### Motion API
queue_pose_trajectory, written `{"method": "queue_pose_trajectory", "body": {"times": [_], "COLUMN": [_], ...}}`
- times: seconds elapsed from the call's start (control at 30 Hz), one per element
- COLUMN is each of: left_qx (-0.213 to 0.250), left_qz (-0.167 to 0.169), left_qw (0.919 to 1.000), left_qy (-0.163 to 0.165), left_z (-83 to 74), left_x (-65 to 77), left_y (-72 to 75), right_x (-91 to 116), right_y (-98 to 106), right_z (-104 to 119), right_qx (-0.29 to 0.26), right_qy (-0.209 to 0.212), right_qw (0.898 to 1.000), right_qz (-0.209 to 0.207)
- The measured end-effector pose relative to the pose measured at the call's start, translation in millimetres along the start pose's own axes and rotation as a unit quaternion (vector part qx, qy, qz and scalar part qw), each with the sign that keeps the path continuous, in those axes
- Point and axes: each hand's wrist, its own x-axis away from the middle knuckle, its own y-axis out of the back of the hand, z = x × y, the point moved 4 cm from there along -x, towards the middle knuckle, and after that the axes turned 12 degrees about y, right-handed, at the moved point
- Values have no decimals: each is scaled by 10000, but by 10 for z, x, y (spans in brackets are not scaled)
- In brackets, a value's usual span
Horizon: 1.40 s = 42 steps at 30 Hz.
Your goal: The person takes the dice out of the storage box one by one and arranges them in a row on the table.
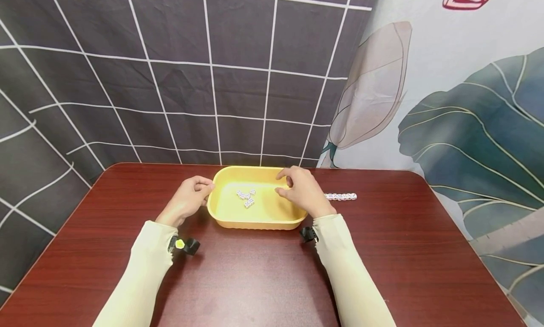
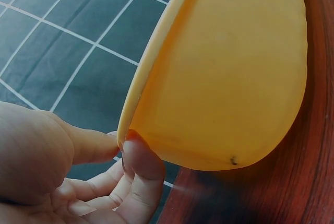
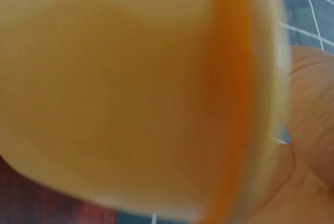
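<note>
A yellow plastic tray (image 1: 255,224) stands on the table. Its left end is pinched at the rim by my left hand (image 1: 187,199), with the thumb inside the grip seen close in the left wrist view. Several white dice (image 1: 249,202) with coloured dots lie loosely on the tray floor, left of its middle. Over the tray's right end reaches my right hand (image 1: 304,191), thumb and forefinger curved and apart with nothing visible between them. In the right wrist view the tray's wall (image 3: 115,104) covers the fingers.
To the right of the tray, a straight row of dice (image 1: 341,196) lies on the dark red table (image 1: 238,279), its left end hidden behind my right hand. A dark gridded cloth (image 1: 178,86) hangs behind the table, and a leaf-patterned one (image 1: 463,124) on the right.
</note>
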Motion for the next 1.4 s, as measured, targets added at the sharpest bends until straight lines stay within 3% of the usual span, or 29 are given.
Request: {"method": "queue_pose_trajectory", "body": {"times": [0.3, 0.57, 0.97, 1.23, 1.4], "left_qx": [-37, 5, 15, 4, -35], "left_qz": [-25, 3, -20, -20, -43], "left_qw": [10000, 10000, 10000, 10000, 10000], "left_qy": [17, 7, -33, -90, -79], "left_z": [-5, -21, -30, -27, -7], "left_x": [-1, 10, 20, 17, -5], "left_y": [2, -16, -11, -17, -10], "right_x": [-84, -128, -149, -162, -159], "right_y": [-219, -390, -566, -662, -677], "right_z": [157, 263, 252, 249, 249], "right_qx": [165, 218, 15, -49, -68], "right_qy": [373, 316, 172, 423, 428], "right_qw": [9990, 9984, 9976, 9921, 9917], "right_qz": [162, 425, 668, 1178, 1208]}}
